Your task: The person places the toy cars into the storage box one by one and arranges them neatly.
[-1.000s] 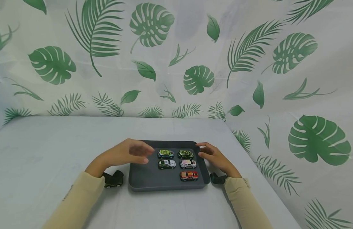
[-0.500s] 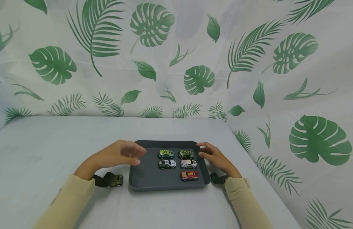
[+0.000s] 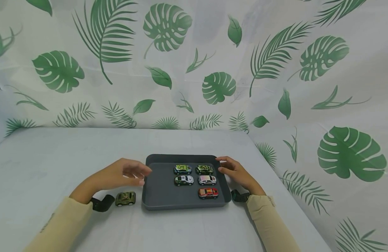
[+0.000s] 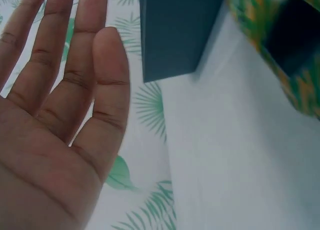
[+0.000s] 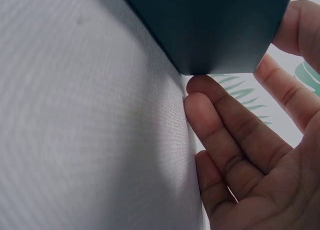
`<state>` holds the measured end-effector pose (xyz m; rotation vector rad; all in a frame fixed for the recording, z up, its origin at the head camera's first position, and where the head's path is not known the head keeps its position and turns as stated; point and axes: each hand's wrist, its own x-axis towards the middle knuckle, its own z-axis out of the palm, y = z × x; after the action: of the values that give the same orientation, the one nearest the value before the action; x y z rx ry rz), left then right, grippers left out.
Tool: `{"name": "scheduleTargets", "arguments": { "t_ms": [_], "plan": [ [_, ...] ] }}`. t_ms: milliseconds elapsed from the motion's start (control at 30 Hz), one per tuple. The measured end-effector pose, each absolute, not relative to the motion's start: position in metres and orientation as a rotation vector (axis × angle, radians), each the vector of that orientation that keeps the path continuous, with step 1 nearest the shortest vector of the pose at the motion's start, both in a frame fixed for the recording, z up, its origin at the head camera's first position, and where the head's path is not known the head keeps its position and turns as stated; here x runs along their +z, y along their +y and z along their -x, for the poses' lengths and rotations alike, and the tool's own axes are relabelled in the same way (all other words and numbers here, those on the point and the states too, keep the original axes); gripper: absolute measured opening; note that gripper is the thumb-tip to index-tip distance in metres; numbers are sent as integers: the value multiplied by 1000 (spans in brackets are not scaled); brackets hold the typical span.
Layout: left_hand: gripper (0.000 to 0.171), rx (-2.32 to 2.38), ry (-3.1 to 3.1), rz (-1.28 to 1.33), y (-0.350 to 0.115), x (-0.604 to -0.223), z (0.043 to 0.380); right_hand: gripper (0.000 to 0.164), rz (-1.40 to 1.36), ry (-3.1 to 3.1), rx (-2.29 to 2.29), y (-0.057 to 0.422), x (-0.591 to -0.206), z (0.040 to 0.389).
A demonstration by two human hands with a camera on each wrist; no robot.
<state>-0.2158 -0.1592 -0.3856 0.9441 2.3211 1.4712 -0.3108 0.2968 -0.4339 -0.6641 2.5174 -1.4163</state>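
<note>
A dark grey tray [image 3: 159, 201] holds several toy cars: a yellow-green one [image 3: 182, 169], a camouflage one [image 3: 204, 169], a green-and-white one [image 3: 183, 180], a white one [image 3: 207, 180] and a red one [image 3: 207, 193]. My left hand [image 3: 122, 174] hovers by the tray's left side, fingers loosely spread with nothing between them. Near its wrist an olive camouflage toy car [image 3: 125, 198] stands on the table; the left wrist view shows part of a blurred camouflage car [image 4: 295, 44]. My right hand [image 3: 238, 174] rests at the tray's right rim, thumb and index touching it, other fingertips beside the outer wall.
A white cloth covers the table [image 3: 71, 150]. Behind and to the right hangs a leaf-printed white backdrop [image 3: 194, 94]. Black wrist devices sit at the left wrist [image 3: 102, 203] and right wrist [image 3: 240, 196].
My left hand has drawn back leftward from over the tray to beside it, uncovering the olive toy car on the table. The right hand and the cars have stayed put.
</note>
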Motion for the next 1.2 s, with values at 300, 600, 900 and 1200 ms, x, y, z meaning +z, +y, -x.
{"name": "scheduleTargets", "arguments": {
  "t_ms": [300, 600, 900, 1200],
  "plan": [
    [39, 1458, 2363, -942, -171, -393, 209, 43, 674, 2510, -1420, 296, -434, 312],
    [40, 1444, 2375, -880, -182, -403, 201, 43, 675, 2510, -1415, 295, -434, 312],
    [42, 1444, 2350, -835, -192, -409, 197, 42, 658, 2517, -1413, 294, -434, 311],
    [43, 1429, 2265, -791, -192, -415, 198, 43, 656, 2518, -1422, 297, -435, 310]
  ]
}}
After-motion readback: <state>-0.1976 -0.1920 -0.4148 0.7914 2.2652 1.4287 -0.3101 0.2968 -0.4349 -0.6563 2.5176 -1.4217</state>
